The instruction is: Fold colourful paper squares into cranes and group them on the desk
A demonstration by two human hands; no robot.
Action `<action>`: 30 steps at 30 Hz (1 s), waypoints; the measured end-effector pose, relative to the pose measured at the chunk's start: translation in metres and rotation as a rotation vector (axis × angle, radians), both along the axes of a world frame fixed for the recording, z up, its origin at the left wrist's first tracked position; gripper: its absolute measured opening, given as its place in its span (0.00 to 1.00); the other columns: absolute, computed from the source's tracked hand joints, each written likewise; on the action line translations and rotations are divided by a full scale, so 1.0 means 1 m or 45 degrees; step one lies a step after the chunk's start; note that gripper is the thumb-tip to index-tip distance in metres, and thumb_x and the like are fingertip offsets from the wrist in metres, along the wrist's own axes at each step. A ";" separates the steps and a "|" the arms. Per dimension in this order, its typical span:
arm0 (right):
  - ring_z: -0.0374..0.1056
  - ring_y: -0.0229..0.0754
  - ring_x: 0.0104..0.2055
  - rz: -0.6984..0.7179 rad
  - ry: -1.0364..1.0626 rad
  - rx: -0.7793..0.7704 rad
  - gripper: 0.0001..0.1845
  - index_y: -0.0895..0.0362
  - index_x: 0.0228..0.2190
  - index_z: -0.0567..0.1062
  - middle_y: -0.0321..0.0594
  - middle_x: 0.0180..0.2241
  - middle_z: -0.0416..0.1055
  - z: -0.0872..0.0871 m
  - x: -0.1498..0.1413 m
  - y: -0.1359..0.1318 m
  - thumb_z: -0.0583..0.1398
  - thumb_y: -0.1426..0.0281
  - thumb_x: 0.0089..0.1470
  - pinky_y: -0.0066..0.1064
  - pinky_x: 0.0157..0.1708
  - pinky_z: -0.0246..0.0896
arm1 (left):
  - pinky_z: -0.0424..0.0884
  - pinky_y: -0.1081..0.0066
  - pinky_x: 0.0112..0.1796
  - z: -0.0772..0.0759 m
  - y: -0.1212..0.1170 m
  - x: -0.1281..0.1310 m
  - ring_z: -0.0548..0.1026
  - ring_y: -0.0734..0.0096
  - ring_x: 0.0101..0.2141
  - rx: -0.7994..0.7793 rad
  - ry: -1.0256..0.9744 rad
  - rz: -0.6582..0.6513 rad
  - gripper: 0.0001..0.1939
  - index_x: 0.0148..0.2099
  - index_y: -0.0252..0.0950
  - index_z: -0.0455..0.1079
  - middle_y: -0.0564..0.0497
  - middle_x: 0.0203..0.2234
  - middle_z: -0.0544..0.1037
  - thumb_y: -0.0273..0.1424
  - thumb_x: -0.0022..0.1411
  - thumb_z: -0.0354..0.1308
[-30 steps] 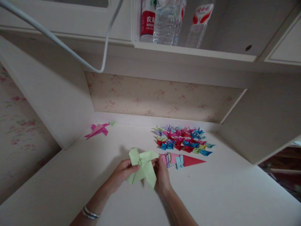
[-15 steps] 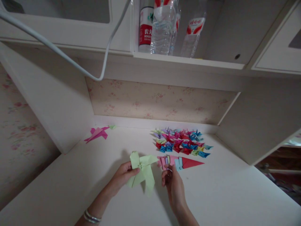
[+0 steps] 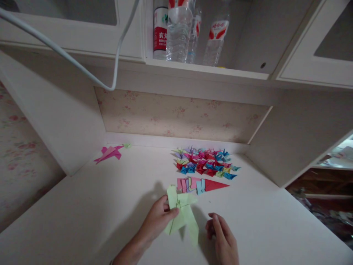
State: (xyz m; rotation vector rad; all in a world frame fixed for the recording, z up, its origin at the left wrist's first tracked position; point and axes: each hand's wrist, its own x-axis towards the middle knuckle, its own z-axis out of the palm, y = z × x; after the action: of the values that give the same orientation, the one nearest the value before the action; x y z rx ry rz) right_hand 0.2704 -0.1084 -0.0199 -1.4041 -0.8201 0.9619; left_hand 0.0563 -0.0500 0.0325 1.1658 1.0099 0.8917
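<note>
My left hand (image 3: 160,217) pinches a light green folded paper figure (image 3: 186,218) between thumb and fingers, holding it above the white desk. The figure has several flaps: one points up, one right, and longer ones hang down. My right hand (image 3: 223,235) is to the right of it, apart from the paper, its fingers curled in and no object showing in them. Just beyond the figure lies a row of small folded paper strips (image 3: 190,185) in pink, purple, green and blue, with a long red paper point (image 3: 216,185) at its right end.
Many small colourful paper cranes (image 3: 204,162) lie in rows at the back of the desk (image 3: 96,217). A pink paper figure (image 3: 109,152) and a small green paper piece (image 3: 127,145) lie back left. Plastic bottles (image 3: 179,35) stand on the shelf above; a white cable (image 3: 82,70) hangs down.
My left hand has brought the green paper figure right and nearer to me. My right hand has drawn back from beside the paper strips, down and to the right. The view has shifted slightly.
</note>
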 end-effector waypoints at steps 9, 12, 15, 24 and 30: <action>0.60 0.38 0.23 -0.072 0.055 0.005 0.23 0.57 0.35 0.73 0.34 0.21 0.67 0.009 0.000 -0.004 0.60 0.50 0.49 0.29 0.24 0.55 | 0.66 0.71 0.33 -0.006 -0.013 -0.006 0.78 0.61 0.33 0.338 0.793 -0.058 0.21 0.51 0.37 0.71 0.45 0.32 0.82 0.44 0.60 0.53; 0.60 0.39 0.23 -0.042 0.038 0.018 0.24 0.57 0.34 0.74 0.34 0.21 0.67 0.011 -0.003 -0.002 0.61 0.49 0.47 0.29 0.24 0.55 | 0.64 0.69 0.36 0.003 -0.020 -0.008 0.78 0.60 0.35 0.444 1.005 -0.056 0.16 0.47 0.42 0.73 0.47 0.33 0.82 0.41 0.60 0.53; 0.60 0.39 0.23 -0.022 0.007 0.011 0.25 0.57 0.33 0.74 0.35 0.20 0.67 0.013 -0.004 -0.001 0.61 0.48 0.46 0.30 0.24 0.55 | 0.63 0.69 0.36 0.004 -0.027 -0.003 0.77 0.59 0.36 0.521 1.160 -0.072 0.12 0.43 0.44 0.75 0.48 0.34 0.82 0.38 0.61 0.53; 0.59 0.39 0.22 -0.043 -0.035 -0.071 0.26 0.58 0.30 0.76 0.35 0.19 0.67 0.015 -0.005 -0.002 0.62 0.47 0.42 0.29 0.23 0.56 | 0.59 0.71 0.33 0.004 -0.013 -0.033 0.76 0.65 0.30 0.672 1.188 0.027 0.17 0.33 0.41 0.76 0.49 0.28 0.80 0.37 0.64 0.47; 0.59 0.39 0.19 0.019 -0.221 -0.116 0.26 0.56 0.26 0.77 0.36 0.17 0.67 0.023 -0.010 0.001 0.62 0.45 0.40 0.29 0.20 0.56 | 0.56 0.73 0.26 -0.005 0.034 -0.091 0.69 0.70 0.23 0.411 0.848 0.273 0.19 0.24 0.37 0.69 0.55 0.17 0.70 0.42 0.61 0.49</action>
State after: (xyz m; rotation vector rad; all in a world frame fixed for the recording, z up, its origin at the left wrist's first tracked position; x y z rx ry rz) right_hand 0.2602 -0.1072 0.0030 -1.5790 -0.9257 0.9074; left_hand -0.0343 -0.0162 0.0273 1.7119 1.5902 0.8691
